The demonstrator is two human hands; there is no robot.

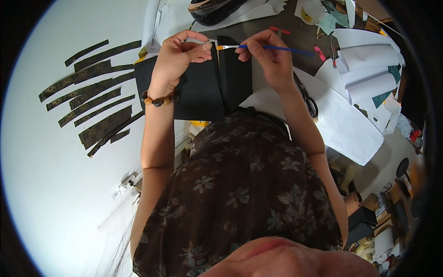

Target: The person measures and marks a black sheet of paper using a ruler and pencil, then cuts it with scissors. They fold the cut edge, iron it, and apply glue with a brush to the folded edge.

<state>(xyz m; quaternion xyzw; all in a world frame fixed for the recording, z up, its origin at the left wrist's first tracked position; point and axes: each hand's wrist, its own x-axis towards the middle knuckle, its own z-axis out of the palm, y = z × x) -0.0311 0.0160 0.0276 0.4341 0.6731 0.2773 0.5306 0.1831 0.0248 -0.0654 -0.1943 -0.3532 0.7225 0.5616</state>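
My right hand [267,57] grips a paintbrush [281,48] with a blue handle. Its pale, flat bristle tip points left and ends close to the fingertips of my left hand [184,51]. Thumb and fingers of the left hand are drawn together in a pinch; what sits between them is too small to make out. Just right of those fingertips is the top of a narrow black strip [218,76]. It runs down between a wide black sheet [194,90] under my left hand and a second black panel [236,74] beside it.
Patterned dark strips [97,92] lie in a row on the white surface at left. Black scissors [308,99] rest near my right forearm, beside large white paper pieces [344,120]. A pink-capped tool [319,53] and a clear jar [313,11] are at upper right. Further back stands a black object [212,10].
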